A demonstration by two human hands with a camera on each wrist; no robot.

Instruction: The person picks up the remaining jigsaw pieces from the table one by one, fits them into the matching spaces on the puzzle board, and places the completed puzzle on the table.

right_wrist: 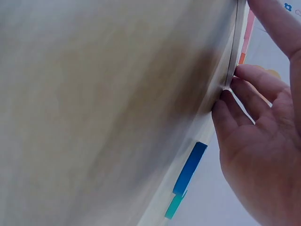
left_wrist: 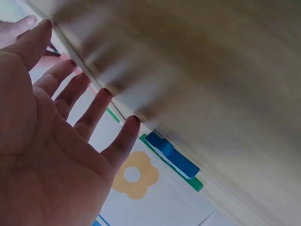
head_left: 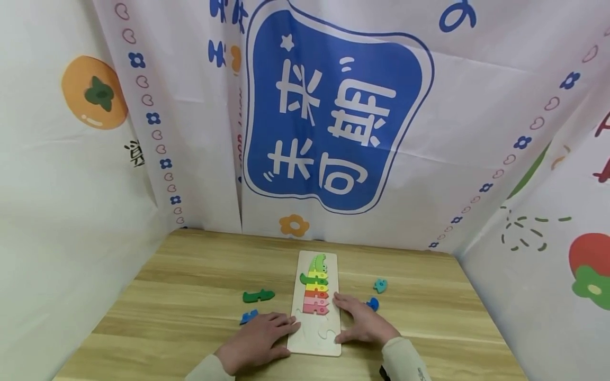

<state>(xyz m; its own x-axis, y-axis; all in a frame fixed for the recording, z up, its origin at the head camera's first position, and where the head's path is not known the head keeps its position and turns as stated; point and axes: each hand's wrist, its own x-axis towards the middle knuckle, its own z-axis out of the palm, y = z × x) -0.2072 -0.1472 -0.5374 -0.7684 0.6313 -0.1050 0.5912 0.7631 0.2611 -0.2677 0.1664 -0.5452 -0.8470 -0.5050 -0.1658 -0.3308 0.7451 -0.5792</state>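
Observation:
A pale wooden puzzle board (head_left: 312, 344) lies lengthwise on the table between the two hands. Its upper part carries a crocodile puzzle (head_left: 316, 293) in green, yellow, red and pink strips; bare wood with outlines shows below. My left hand (head_left: 261, 338) rests at the board's lower left edge, fingers spread and fairly straight. At the right edge, my right hand (head_left: 366, 321) touches the board with fingertips and thumb apart. Left of the board lie a dark green piece (head_left: 259, 296) and a blue piece (head_left: 248, 316). Another blue piece (head_left: 374, 304) and a teal piece (head_left: 380, 286) lie to the right.
The wood-grain table (head_left: 200, 264) ends at a printed white cloth (head_left: 205, 211) hung behind it. Similar cloth walls stand on the left and right sides. The right hand partly covers the nearby blue piece in the head view.

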